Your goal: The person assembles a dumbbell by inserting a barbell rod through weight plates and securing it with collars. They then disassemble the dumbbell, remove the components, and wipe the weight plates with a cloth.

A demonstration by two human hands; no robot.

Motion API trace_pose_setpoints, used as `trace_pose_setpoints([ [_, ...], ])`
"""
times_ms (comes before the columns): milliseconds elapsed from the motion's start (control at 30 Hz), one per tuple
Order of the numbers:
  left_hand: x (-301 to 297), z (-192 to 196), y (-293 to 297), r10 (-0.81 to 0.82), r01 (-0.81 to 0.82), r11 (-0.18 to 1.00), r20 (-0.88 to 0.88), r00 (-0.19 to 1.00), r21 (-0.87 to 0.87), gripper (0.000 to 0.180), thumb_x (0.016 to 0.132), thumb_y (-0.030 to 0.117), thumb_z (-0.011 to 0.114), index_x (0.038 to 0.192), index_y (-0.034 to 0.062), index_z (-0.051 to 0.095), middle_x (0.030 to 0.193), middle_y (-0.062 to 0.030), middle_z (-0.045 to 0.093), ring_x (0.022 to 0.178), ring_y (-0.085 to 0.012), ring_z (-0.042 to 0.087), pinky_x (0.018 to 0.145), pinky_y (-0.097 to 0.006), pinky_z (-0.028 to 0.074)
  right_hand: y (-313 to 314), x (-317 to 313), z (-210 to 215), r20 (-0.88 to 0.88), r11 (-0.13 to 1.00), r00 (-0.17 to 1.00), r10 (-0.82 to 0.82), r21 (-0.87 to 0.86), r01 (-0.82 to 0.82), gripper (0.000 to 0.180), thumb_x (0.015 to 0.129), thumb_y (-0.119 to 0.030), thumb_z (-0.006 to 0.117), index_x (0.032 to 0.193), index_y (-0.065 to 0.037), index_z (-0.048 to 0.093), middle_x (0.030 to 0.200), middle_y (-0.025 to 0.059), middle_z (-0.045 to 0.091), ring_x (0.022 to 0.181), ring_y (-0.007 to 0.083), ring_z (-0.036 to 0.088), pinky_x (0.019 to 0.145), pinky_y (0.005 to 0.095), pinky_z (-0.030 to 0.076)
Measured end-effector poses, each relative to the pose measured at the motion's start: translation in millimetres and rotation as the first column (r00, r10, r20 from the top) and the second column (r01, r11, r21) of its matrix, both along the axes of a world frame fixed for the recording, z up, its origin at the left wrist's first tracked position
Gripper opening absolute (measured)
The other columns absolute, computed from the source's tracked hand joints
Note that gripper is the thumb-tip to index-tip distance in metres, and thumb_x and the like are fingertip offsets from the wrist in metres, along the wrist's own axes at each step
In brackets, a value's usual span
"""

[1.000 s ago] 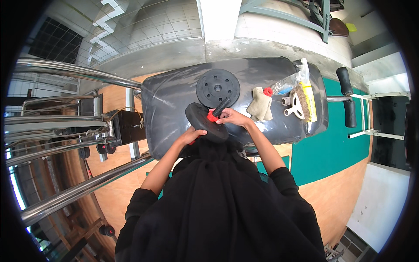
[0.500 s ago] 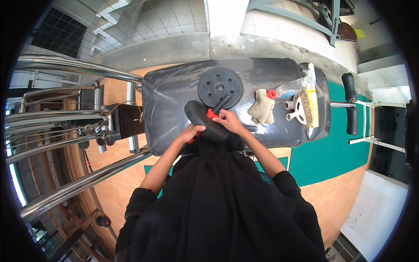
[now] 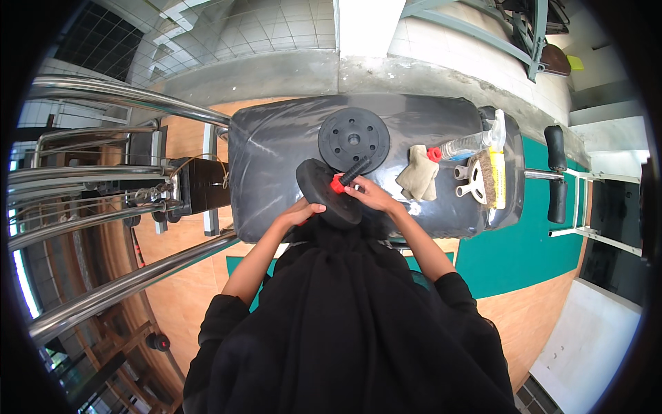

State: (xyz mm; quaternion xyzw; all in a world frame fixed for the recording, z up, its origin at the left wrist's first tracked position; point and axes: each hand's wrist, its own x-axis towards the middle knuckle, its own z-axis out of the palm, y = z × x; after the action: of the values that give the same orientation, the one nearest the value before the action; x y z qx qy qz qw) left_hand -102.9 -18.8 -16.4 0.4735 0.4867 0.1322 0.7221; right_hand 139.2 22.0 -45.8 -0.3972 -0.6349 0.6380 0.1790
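Observation:
A dumbbell is held tilted over the near edge of the black padded bench (image 3: 265,141). Its black weight plate (image 3: 318,190) faces up and away, and the threaded bar end (image 3: 357,170) sticks out of it. My left hand (image 3: 296,210) is closed round the dumbbell below the plate, where a bit of red shows; most of the fingers are hidden. The fingers of my right hand (image 3: 372,195) pinch the red collar nut (image 3: 338,183) on the thread. Just beyond lies a loose round plate (image 3: 336,145) with holes, flat on the bench.
Right of the plate are a folded beige cloth (image 3: 418,174), a clear spray bottle (image 3: 463,146) lying down with a red part, and a white-handled brush (image 3: 474,185). Chrome rails (image 3: 131,279) flank the left side. Foam rollers (image 3: 554,148) stand past the bench's right end.
The view has shifted slightly, moving the bench and its things a little right in the picture. My right fingers have shifted slightly at the red nut; both hands keep their hold.

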Motion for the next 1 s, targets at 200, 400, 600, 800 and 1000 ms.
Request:
trace_pose_setpoints([
  [200, 5.2, 4.2, 2.0, 0.045, -0.046, 0.999, 0.037, 0.998, 0.022, 0.091, 0.068, 0.057, 0.058, 0.131, -0.006, 0.036, 0.127, -0.0174, 0.046, 0.117, -0.0267, 0.044, 0.099, -0.037, 0.033, -8.1, -7.0, 2.1, 0.062, 0.971, 0.992, -0.112, 0.217, 0.096, 0.045, 0.09, -0.036, 0.053, 0.127, -0.011, 0.049, 0.086, 0.0052, 0.055, 0.07, 0.0159, 0.046, 0.064, 0.0277, 0.041],
  [400, 10.2, -6.5, -5.0, 0.051, -0.058, 0.996, 0.096, 0.994, 0.07, 0.082, 0.072, 0.05, 0.061, 0.128, -0.0058, 0.04, 0.124, -0.0169, 0.048, 0.116, -0.0258, 0.045, 0.099, -0.037, 0.034, -20.0, -12.0, -3.9, 0.231, 0.974, 0.954, -0.191, 0.165, 0.155, 0.04, 0.09, -0.039, 0.052, 0.115, -0.006, 0.054, 0.067, 0.0041, 0.047, 0.063, 0.0154, 0.044, 0.059, 0.0308, 0.037],
  [600, 20.3, -2.0, -10.0, 0.129, -0.142, 0.989, 0.202, 0.971, 0.051, 0.073, 0.07, 0.038, 0.069, 0.124, -0.0029, 0.042, 0.119, -0.0147, 0.05, 0.113, -0.0241, 0.047, 0.097, -0.035, 0.036, -26.9, -20.0, 7.3, 0.149, 0.95, 0.938, -0.313, 0.056, 0.308, 0.041, 0.089, -0.045, 0.051, 0.097, -0.004, 0.053, 0.062, 0.0066, 0.045, 0.057, 0.0197, 0.043, 0.056, 0.0339, 0.035],
  [800, 24.7, -5.5, -14.7, 0.145, -0.173, 0.978, 0.221, 0.964, 0.113, 0.076, 0.071, 0.039, 0.067, 0.125, -0.0054, 0.04, 0.121, -0.0158, 0.048, 0.115, -0.0253, 0.045, 0.098, -0.036, 0.035, -26.0, -20.1, 11.7, 0.25, 0.964, 0.933, -0.259, 0.01, 0.265, 0.046, 0.09, -0.05, 0.045, 0.104, -0.007, 0.052, 0.071, 0.0105, 0.056, 0.067, 0.0258, 0.055, 0.063, 0.0366, 0.04],
  [1000, 30.8, -10.8, -16.5, 0.177, -0.211, 0.966, 0.211, 0.961, 0.151, 0.081, 0.068, 0.039, 0.07, 0.127, -0.0047, 0.037, 0.122, -0.016, 0.047, 0.116, -0.026, 0.044, 0.099, -0.035, 0.034, -26.7, -23.0, 18.2, 0.334, 0.973, 0.917, -0.217, 0.006, 0.229, 0.056, 0.09, -0.057, 0.035, 0.117, -0.01, 0.049, 0.096, 0.0195, 0.063, 0.096, 0.037, 0.058, 0.083, 0.0423, 0.042],
])
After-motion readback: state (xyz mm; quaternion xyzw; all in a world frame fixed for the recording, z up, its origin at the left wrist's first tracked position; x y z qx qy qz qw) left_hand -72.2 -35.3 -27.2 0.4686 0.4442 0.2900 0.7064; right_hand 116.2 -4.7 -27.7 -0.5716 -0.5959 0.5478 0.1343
